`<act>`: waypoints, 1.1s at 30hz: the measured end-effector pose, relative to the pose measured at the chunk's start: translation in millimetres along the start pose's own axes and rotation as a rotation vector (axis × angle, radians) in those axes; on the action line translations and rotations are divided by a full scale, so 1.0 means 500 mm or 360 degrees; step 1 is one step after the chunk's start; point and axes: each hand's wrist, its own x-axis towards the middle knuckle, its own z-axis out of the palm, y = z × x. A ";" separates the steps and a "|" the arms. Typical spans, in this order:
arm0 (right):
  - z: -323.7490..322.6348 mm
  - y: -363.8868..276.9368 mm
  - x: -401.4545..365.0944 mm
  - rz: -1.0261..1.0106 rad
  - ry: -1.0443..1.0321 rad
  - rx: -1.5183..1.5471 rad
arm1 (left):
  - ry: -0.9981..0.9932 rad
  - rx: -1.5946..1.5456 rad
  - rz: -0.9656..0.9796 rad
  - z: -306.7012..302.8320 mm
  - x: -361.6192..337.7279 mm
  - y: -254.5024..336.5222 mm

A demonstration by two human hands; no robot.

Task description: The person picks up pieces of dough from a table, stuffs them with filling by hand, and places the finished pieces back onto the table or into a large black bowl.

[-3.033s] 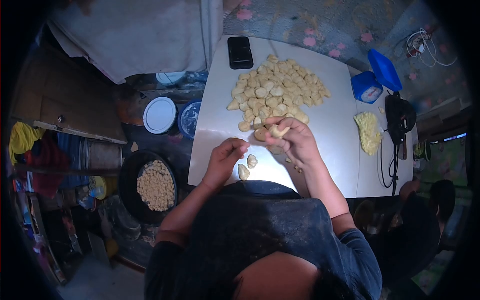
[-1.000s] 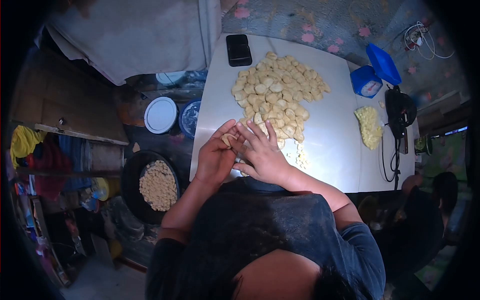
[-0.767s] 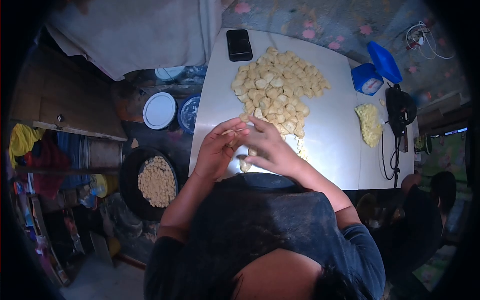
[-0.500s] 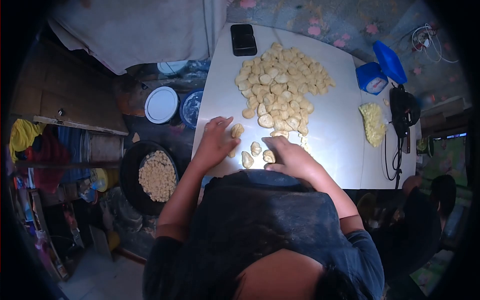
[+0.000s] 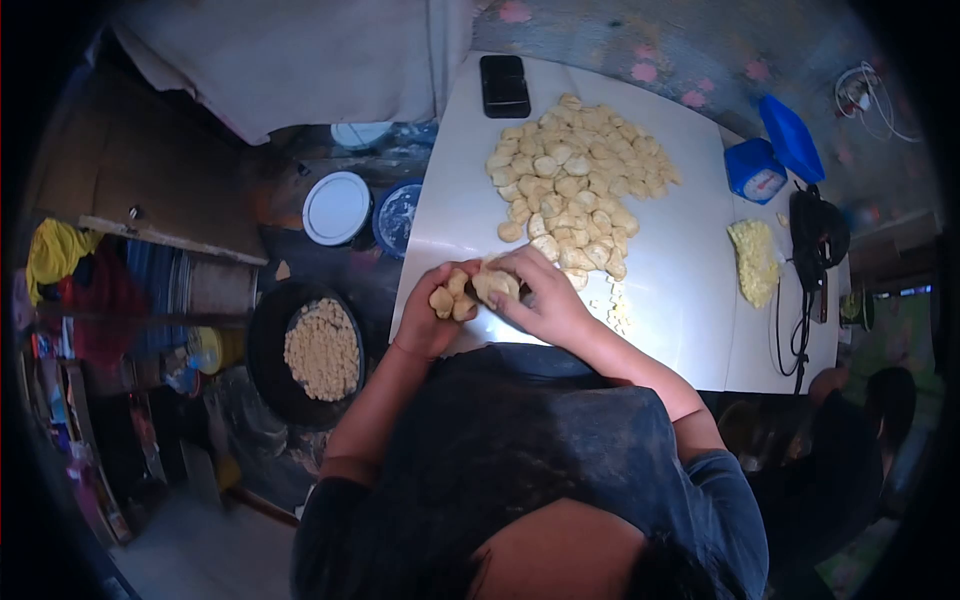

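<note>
My left hand (image 5: 424,312) is curled around several small dough pieces (image 5: 455,295) near the table's front edge. Close beside it, my right hand (image 5: 545,300) grips a larger pale dough piece (image 5: 494,284) between thumb and fingers. Both hands are just above the white table (image 5: 680,300). Beyond them spreads a big pile of flattened, floury dough pieces (image 5: 575,165). Small yellow bits (image 5: 619,308) lie scattered to the right of my right hand.
A dark basin (image 5: 270,350) of small dough balls stands at the left, below two lidded buckets (image 5: 337,208). Along the right are a blue scale (image 5: 755,170), a bag of yellow bits (image 5: 755,262) and a black corded device (image 5: 818,235). A black case (image 5: 504,86) lies at the back.
The loose dough pieces at the front of the table have been gathered into my hands. My right hand has moved left toward my left hand, and both have closed.
</note>
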 end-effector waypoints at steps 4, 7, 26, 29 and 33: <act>0.010 -0.034 0.015 -0.0321 0.0091 -0.0112 | -0.0127 -0.0742 -0.0203 0.068 -0.031 0.027; 0.017 -0.032 0.022 -0.0588 -0.0110 -0.0217 | -0.0463 -0.1019 -0.0223 0.007 -0.024 -0.021; -0.133 0.055 -0.037 0.0330 0.0057 -0.0316 | 0.2066 -0.0435 0.1523 -0.505 -0.291 0.170; -0.149 0.060 -0.076 0.0432 -0.0154 -0.0517 | 0.1773 -0.0191 0.1252 -0.430 -0.228 0.166; -0.123 0.056 -0.108 0.0674 -0.0290 -0.0805 | 0.0949 -0.0172 0.0958 -0.297 -0.093 0.140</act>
